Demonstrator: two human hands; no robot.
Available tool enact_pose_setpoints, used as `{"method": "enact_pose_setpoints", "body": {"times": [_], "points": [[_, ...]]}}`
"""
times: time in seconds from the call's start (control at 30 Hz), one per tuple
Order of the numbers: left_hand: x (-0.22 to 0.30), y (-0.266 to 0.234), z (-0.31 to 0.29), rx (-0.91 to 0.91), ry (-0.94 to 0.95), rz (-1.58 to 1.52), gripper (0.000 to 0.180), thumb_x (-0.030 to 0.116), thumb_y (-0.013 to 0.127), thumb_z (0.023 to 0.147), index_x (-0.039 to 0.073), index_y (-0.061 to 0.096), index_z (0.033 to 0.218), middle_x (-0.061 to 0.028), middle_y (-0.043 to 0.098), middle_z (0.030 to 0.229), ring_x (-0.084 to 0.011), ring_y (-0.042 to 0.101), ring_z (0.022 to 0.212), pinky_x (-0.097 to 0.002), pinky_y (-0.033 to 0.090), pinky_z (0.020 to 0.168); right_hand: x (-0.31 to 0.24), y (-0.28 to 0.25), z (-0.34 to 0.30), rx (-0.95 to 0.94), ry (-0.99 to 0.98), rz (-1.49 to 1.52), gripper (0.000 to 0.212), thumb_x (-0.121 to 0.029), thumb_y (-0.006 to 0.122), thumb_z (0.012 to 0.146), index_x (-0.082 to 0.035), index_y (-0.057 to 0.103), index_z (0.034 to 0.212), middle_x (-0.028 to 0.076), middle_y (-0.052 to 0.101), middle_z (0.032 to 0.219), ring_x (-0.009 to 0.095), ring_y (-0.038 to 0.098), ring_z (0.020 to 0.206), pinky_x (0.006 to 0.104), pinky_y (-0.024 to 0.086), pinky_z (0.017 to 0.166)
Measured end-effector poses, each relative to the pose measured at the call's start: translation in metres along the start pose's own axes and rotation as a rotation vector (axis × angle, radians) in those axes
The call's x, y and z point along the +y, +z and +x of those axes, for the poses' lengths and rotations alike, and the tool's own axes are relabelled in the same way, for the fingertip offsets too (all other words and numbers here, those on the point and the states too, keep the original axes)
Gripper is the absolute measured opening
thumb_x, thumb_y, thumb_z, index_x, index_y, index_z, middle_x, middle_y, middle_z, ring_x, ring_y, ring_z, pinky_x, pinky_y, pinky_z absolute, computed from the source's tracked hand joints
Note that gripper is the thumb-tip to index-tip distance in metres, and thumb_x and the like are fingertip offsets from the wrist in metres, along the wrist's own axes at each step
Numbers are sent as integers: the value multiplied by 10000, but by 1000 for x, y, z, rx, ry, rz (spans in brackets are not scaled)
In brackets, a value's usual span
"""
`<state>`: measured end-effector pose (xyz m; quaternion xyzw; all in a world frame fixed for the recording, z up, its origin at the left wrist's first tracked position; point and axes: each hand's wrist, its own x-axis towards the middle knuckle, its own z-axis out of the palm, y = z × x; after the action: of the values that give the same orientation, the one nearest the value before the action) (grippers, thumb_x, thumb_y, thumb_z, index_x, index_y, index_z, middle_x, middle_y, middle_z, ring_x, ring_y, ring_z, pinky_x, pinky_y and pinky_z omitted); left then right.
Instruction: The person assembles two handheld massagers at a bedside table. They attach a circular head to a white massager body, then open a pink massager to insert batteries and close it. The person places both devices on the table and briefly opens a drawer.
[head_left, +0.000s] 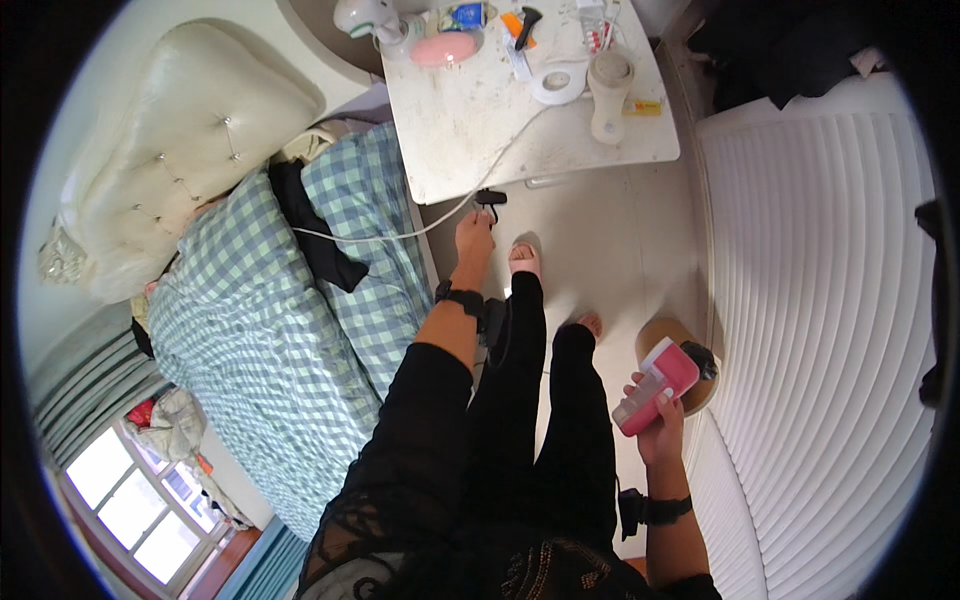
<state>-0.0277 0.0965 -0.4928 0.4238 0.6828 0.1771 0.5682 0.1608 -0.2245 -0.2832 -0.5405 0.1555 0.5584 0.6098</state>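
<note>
My left hand (474,236) is closed just in front of the white table, its fingers at the thin stem of a small black object (491,198). I cannot make out its kind. On the right, at about thigh height, my right hand (660,425) grips a pink and white box (672,370) with a clear, see-through section. Its fingers wrap round the box, and part of it is hidden by them. A white cord (420,236) runs from the table past my left hand to the bed.
The white table (450,140) carries a beige bottle-shaped thing (610,95), a white ring-shaped roll (558,84) and a pink oval case (444,49). A bed with a checked quilt (260,330) lies left. At right stand a tan bin (660,335) and a white pleated curtain (810,300).
</note>
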Motion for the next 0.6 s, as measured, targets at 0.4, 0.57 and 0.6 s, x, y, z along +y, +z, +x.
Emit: {"method": "enact_pose_setpoints", "body": {"times": [0.4, 0.57, 0.6], "points": [[-23, -8, -8, 82, 98, 290, 300, 295, 499, 898, 47, 635, 799, -116, 594, 732, -281, 567, 681, -403, 446, 654, -4, 7, 11, -89, -12, -37, 619, -252, 639, 832, 7, 362, 1322, 175, 574, 1168, 283, 606, 1013, 408, 505, 870], [-29, -19, -12, 13, 250, 373, 296, 285, 490, 904, 30, 603, 805, -92, 542, 685, -224, 534, 606, -387, 435, 619, 5, 17, 21, -84, 28, -70, 645, -242, 659, 805, 10, 366, 1322, 184, 575, 1175, 290, 609, 1016, 407, 505, 873], [-30, -21, -15, 18, 303, 417, 292, 282, 492, 899, 27, 601, 809, -107, 552, 699, -239, 539, 612, -390, 438, 623, 6, 20, 22, -101, 28, -51, 650, -242, 662, 801, 10, 366, 1322, 185, 575, 1177, 291, 609, 1017, 407, 504, 876]]}}
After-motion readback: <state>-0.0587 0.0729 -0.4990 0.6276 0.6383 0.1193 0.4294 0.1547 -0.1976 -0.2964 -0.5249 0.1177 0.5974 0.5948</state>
